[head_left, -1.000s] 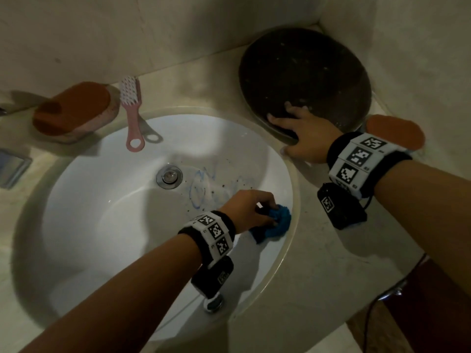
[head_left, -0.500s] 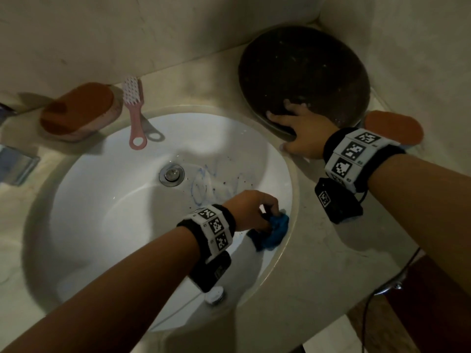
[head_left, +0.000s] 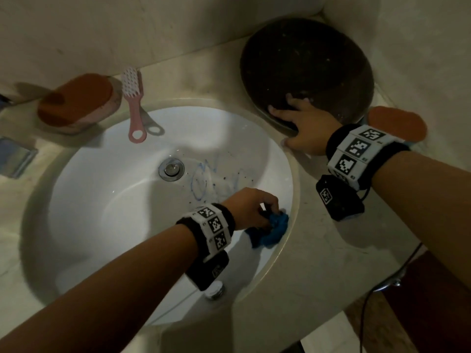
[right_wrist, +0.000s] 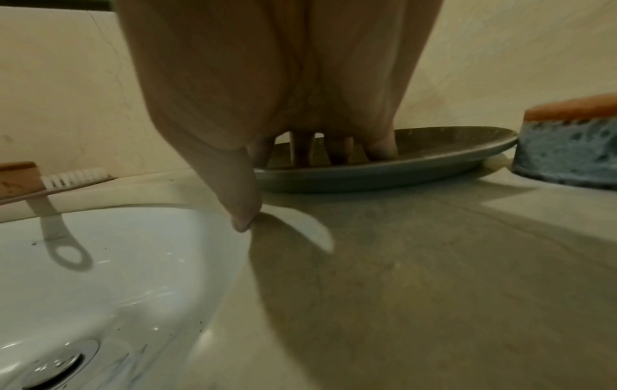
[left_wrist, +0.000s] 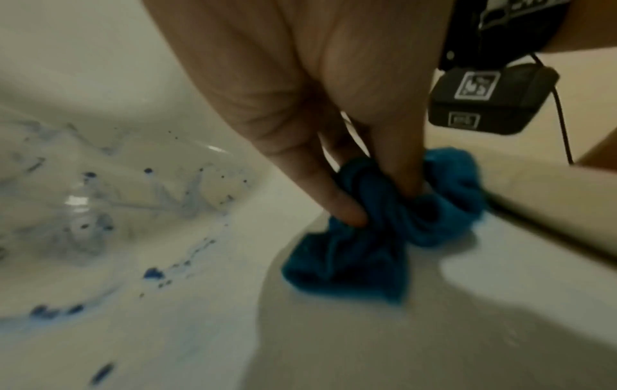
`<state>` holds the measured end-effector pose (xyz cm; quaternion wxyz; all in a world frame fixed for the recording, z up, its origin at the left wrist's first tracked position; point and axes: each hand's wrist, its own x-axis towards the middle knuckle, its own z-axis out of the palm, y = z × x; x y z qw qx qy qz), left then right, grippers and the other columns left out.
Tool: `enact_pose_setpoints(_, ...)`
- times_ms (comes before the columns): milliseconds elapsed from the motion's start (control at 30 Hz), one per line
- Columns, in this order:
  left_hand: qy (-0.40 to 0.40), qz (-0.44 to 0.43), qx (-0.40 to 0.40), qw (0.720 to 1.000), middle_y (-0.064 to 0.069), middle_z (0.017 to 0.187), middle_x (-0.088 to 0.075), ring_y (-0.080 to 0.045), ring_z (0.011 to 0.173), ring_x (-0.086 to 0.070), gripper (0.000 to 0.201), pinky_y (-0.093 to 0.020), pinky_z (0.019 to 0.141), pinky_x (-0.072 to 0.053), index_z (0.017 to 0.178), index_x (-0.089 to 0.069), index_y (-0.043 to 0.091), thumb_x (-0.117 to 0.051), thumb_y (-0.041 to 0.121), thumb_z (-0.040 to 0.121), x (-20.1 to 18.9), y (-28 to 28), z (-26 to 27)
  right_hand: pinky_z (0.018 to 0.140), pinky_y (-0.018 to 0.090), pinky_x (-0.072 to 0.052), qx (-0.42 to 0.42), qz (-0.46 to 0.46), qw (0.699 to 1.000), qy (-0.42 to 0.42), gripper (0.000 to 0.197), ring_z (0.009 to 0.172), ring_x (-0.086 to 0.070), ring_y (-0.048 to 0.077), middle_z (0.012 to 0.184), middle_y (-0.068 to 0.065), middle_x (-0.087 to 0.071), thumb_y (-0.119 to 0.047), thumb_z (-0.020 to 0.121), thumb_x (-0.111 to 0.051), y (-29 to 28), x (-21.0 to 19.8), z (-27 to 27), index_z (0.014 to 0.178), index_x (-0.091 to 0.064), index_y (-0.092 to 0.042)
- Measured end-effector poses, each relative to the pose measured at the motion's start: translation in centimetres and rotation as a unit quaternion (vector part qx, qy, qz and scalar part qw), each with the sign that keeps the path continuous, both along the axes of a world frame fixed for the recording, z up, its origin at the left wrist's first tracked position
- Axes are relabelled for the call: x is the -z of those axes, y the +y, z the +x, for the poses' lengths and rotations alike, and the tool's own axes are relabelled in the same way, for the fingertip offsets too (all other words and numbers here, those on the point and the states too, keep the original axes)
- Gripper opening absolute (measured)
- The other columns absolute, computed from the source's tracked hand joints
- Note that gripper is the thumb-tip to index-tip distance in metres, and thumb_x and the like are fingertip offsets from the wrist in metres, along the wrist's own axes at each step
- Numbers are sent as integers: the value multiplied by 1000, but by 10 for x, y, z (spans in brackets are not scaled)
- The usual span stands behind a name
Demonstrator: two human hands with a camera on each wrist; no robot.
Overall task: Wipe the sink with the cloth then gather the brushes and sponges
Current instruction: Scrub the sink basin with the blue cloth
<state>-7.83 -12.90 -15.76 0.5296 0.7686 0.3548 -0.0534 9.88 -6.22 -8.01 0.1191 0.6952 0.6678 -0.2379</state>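
Note:
My left hand (head_left: 257, 208) (left_wrist: 374, 205) grips a bunched blue cloth (head_left: 274, 229) (left_wrist: 374, 245) against the right inner wall of the white sink (head_left: 107, 200) (right_wrist: 100, 277), just under its rim. Blue ink marks (head_left: 211, 179) (left_wrist: 100, 198) and specks stain the bowl beside the drain (head_left: 171, 169). My right hand (head_left: 302, 128) (right_wrist: 284, 158) rests open on the counter, its fingers on the near edge of a dark plate (head_left: 305, 70) (right_wrist: 417, 163). A pink brush (head_left: 133, 105) (right_wrist: 60, 184) lies at the sink's back rim. Two orange-topped sponges sit on the counter: one back left (head_left: 76, 103), one right of the plate (head_left: 397, 123) (right_wrist: 567, 147).
The beige counter (head_left: 318, 263) surrounds the sink and ends in walls behind and to the right. A grey metallic object (head_left: 15, 157) lies at the far left. A metal fitting (head_left: 215, 291) sits at the sink's near rim. A cable (head_left: 367, 314) hangs off the counter's front right.
My left hand has shifted the blue cloth slightly toward me along the right sink wall. The right hand has stayed on the plate's edge.

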Motion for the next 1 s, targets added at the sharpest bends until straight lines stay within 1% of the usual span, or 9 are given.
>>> enact_pose_setpoints(100,-27,77,-133,988,-7,103,-64,-11,85,-52,23,-15,78,-39,103,-67,8,-67,6,81,10,3,7,116,59,-13,-4,-4,1000,-3,79,146,5,33,160,-4,5,-32,87,-61,3,1,0,145,-10,-48)
enact_pose_setpoints(233,-102,18,-368,924,-6,88,-62,-29,84,-65,14,-38,82,-56,90,-66,7,-70,4,77,5,31,35,115,59,-16,-14,1,1000,-6,85,146,4,35,160,-2,6,-27,84,-64,10,6,1,145,-8,-47)
enact_pose_setpoints(300,-78,16,-313,946,-9,93,-63,-28,87,-63,18,-29,83,-53,93,-66,6,-70,2,76,6,35,32,114,60,-17,-17,-1,1000,-8,85,146,4,35,160,-2,6,-26,85,-64,10,7,-1,146,-8,-46)
enact_pose_setpoints(400,26,37,-93,995,-10,106,-66,-12,83,-53,26,-10,72,-36,101,-68,5,-69,0,76,9,19,8,114,61,-15,-18,-10,1000,-13,84,146,5,34,160,-2,7,-28,85,-62,10,7,0,146,-6,-47)
enact_pose_setpoints(500,76,5,0,997,-6,109,-66,-9,83,-52,25,-13,73,-38,102,-68,9,-67,2,78,9,5,-10,115,62,-10,-12,-20,1000,-13,84,146,7,33,159,-2,9,-28,86,-62,9,5,-2,146,-5,-47)
enact_pose_setpoints(633,74,-13,7,997,-4,118,-61,-11,89,-53,30,-21,80,-43,110,-64,15,-65,5,82,5,4,-17,116,56,-9,-2,2,1000,-9,84,146,3,31,159,0,8,-32,88,-61,-9,-5,-7,148,-3,-39)
enact_pose_setpoints(733,8,-62,-50,997,-3,122,-58,-13,91,-57,31,-25,85,-47,113,-64,18,-65,5,85,-2,1,-23,113,46,-28,-9,110,994,4,74,137,-26,31,151,7,-22,-31,82,-67,-43,-19,-9,145,-28,-28)
enact_pose_setpoints(833,-61,-98,-95,989,-3,124,-58,-17,99,-60,32,-31,94,-50,112,-64,19,-69,7,83,-15,-3,-16,104,42,-37,-19,105,994,-4,65,126,-38,29,139,9,-35,-28,79,-69,-79,-20,-6,138,-42,-20)
enact_pose_setpoints(1000,11,-8,-18,1000,-7,112,-65,-22,102,-61,34,-18,84,-43,105,-70,13,-77,7,73,-19,-10,-6,117,38,-18,12,-46,999,1,88,146,-7,33,159,11,4,-38,84,-64,-98,-5,4,151,-11,-19)
